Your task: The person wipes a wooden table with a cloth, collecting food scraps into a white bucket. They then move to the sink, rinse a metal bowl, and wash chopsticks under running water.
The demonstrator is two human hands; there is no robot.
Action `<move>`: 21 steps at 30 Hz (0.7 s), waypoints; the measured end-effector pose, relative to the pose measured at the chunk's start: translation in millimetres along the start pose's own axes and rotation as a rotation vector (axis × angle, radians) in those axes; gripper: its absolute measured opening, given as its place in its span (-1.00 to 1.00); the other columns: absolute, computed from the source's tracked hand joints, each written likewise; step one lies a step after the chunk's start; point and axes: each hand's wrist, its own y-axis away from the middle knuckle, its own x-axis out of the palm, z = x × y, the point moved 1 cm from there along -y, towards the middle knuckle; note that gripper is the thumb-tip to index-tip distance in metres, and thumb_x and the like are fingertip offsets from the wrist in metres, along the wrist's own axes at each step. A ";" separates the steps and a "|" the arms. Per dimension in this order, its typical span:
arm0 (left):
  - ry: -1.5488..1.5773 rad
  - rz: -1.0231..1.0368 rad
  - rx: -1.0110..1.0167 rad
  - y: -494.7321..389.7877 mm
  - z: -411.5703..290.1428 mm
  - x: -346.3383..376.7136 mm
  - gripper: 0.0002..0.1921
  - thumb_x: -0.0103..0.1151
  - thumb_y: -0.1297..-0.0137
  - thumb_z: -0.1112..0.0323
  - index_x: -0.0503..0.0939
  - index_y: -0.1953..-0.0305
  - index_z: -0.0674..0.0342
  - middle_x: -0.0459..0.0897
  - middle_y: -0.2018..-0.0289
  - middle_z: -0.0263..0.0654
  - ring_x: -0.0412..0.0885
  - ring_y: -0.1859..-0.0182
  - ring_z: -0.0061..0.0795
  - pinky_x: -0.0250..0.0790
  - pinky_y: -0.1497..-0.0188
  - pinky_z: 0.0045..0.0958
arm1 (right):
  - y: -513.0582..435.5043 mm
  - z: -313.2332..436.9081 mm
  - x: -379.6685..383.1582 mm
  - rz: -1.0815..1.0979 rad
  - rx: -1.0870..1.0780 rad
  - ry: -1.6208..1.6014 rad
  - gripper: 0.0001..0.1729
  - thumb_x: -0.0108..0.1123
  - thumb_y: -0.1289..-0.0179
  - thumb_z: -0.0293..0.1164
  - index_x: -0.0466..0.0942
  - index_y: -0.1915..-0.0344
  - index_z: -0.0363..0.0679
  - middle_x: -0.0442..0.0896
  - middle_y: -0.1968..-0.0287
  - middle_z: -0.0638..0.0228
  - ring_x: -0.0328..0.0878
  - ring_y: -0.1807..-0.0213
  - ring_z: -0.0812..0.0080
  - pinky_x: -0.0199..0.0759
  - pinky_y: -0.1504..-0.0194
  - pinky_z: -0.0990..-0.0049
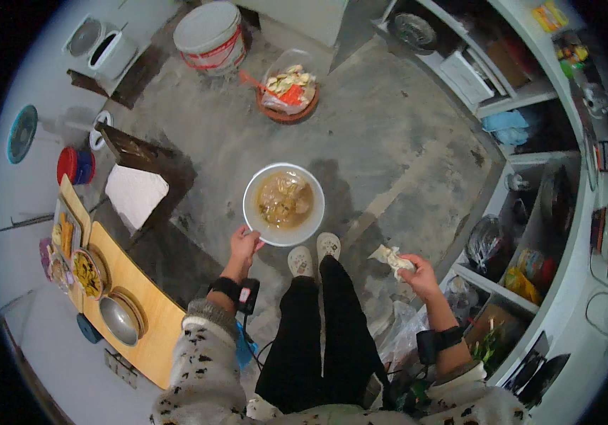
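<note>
My left hand (244, 245) grips the near left rim of a metal basin (310, 234). Brownish, cloudy liquid (285, 199) with pale bits in it fills part of the basin, which is held over the floor in front of my feet. Out to the right, my right hand (419, 276) pinches a crumpled off-white cloth or tissue (395, 260). That hand is apart from the basin, near the open shelves. Straps with small black boxes are on both forearms.
A wooden table (139, 313) on the left bears a steel bowl (118, 320) and a dish of yellow food (88, 273). Ahead stand a lidded white bucket (211, 34) and a brown basin (287, 117) with a bag of scraps. Open shelves (527, 156) line the right; a plastic bag (402, 334) lies below.
</note>
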 end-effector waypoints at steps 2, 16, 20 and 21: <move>0.025 -0.042 -0.031 -36.5 11.4 3.9 -0.78 0.03 0.01 0.56 0.40 0.25 0.34 0.54 0.43 -0.22 0.53 0.49 -0.50 0.48 0.46 -0.57 | -33.0 1.8 -3.4 0.047 -0.110 0.035 -0.61 0.16 0.12 -0.67 0.49 0.17 -0.22 0.46 0.21 0.32 0.43 0.20 0.47 0.32 0.17 0.56; 0.036 -0.227 -0.084 -240.4 125.4 -4.9 -0.67 0.03 0.02 0.50 0.37 0.13 0.33 0.53 0.40 -0.26 0.53 0.44 -0.47 0.44 0.42 -0.52 | -201.4 -25.4 -3.2 0.121 -0.181 0.389 -0.58 0.17 0.16 -0.68 0.49 0.18 -0.18 0.45 0.17 0.27 0.38 0.06 0.33 0.20 0.00 0.50; 0.025 -0.167 -0.044 -264.6 149.4 -17.4 -0.67 0.03 0.03 0.49 0.39 0.14 0.32 0.53 0.37 -0.27 0.53 0.42 -0.47 0.44 0.37 -0.50 | -222.2 -41.1 2.7 0.137 -0.122 0.361 -0.59 0.17 0.15 -0.67 0.48 0.18 -0.19 0.45 0.16 0.28 0.37 0.05 0.35 0.20 0.00 0.50; 0.001 -0.171 -0.056 -268.0 153.0 -22.2 -0.67 0.02 0.02 0.51 0.39 0.13 0.32 0.53 0.38 -0.27 0.53 0.42 -0.46 0.44 0.36 -0.49 | -226.4 -44.2 4.3 0.136 -0.092 0.352 -0.59 0.17 0.15 -0.67 0.48 0.18 -0.19 0.46 0.16 0.28 0.37 0.06 0.36 0.20 0.00 0.51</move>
